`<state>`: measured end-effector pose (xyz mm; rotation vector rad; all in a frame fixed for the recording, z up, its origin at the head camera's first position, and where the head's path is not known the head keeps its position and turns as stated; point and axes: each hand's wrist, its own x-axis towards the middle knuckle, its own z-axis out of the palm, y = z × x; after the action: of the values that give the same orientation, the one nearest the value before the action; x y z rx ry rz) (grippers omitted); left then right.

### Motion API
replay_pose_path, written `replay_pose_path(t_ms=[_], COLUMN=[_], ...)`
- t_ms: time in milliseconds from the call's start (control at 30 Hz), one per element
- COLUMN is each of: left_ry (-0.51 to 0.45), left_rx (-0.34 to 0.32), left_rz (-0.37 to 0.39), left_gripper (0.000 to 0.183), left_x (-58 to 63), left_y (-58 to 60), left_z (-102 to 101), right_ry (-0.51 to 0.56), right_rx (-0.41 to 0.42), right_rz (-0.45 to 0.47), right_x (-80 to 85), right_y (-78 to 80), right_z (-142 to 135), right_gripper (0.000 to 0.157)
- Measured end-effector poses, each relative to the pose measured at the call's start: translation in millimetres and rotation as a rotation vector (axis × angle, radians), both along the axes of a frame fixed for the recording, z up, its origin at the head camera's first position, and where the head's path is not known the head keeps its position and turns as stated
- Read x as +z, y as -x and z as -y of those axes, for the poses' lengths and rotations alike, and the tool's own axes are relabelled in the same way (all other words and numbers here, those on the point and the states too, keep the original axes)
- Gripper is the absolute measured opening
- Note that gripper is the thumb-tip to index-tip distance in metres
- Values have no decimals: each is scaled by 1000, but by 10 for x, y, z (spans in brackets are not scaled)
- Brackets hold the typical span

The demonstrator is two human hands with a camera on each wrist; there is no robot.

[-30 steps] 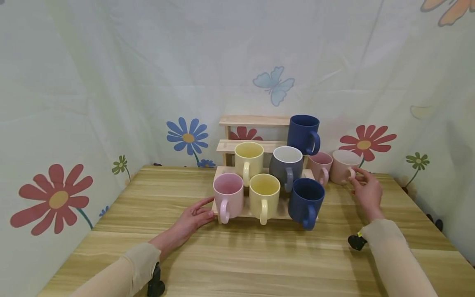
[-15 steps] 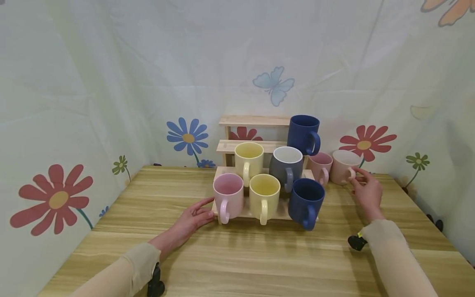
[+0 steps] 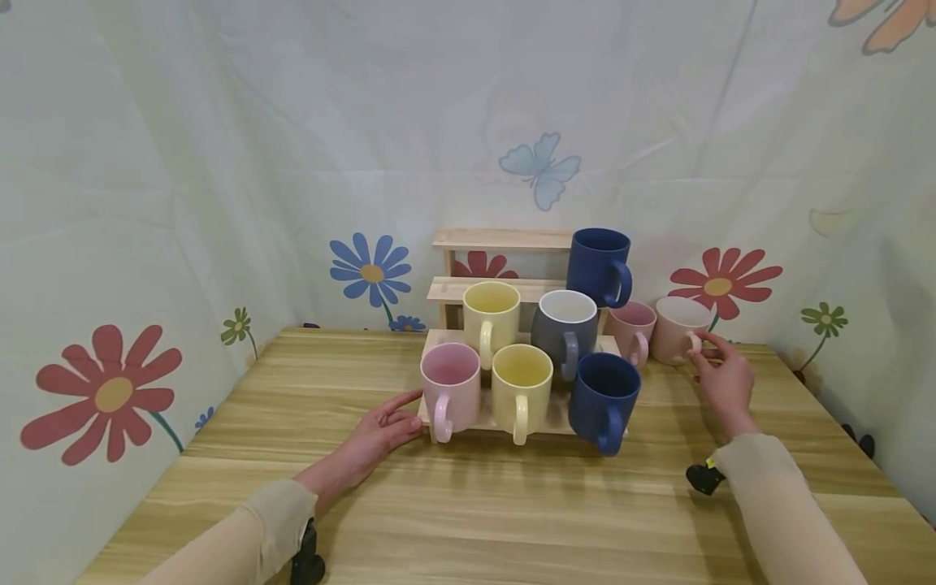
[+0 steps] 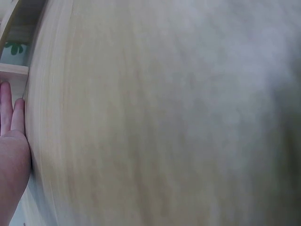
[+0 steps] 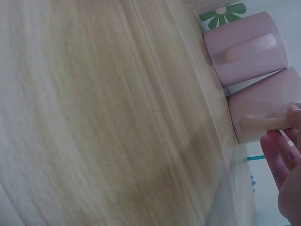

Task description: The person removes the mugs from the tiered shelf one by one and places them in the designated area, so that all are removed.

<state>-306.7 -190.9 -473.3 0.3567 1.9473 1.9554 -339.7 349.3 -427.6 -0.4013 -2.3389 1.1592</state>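
Note:
My left hand (image 3: 369, 439) touches the left end of the wooden tiered rack (image 3: 504, 238) with extended fingers; the left wrist view shows straight fingers (image 4: 5, 110) at a shelf edge. At the back right, my right hand (image 3: 724, 378) pinches the handle of a pale pink mug (image 3: 673, 329) between thumb and fingers. That mug stands upright on the table beside a darker pink mug (image 5: 244, 49). On the rack's bottom shelf are a pink mug (image 3: 461, 398), a yellow mug (image 3: 512, 398) and a blue mug (image 3: 595, 406), handles forward.
One step up stand another yellow mug (image 3: 483, 317) and a grey mug (image 3: 552, 333) with white inside. A second blue mug (image 3: 588, 268) sits high at the rack's right end. Flower-printed cloth (image 3: 409, 106) hangs behind the wooden table (image 3: 468, 512).

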Motion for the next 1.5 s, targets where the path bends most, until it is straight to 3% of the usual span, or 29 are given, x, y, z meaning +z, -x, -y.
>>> replay_pose_path(t_ms=[233, 400, 500, 767, 1100, 1500], left_ry=[20, 26, 21, 27, 13, 15], left_rx=[7, -2, -1, 33, -4, -2], left_rz=[4, 0, -4, 14, -7, -9], left_gripper=[66, 67, 66, 65, 66, 66], left_x=[-2, -6, -2, 7, 5, 1], left_y=[-18, -27, -29, -36, -35, -14], left_z=[-4, -2, -4, -12, 1, 7], right_ry=[-9, -73, -85, -105, -98, -33], right_rx=[21, -18, -34, 19, 26, 111], right_rz=[6, -27, -57, -120, -152, -335], right_x=[-7, 40, 121, 405, 702, 1017], right_y=[-9, -22, -17, 13, 9, -34], right_z=[-24, -26, -23, 32, 183, 436], right_gripper=[43, 41, 42, 46, 47, 40])
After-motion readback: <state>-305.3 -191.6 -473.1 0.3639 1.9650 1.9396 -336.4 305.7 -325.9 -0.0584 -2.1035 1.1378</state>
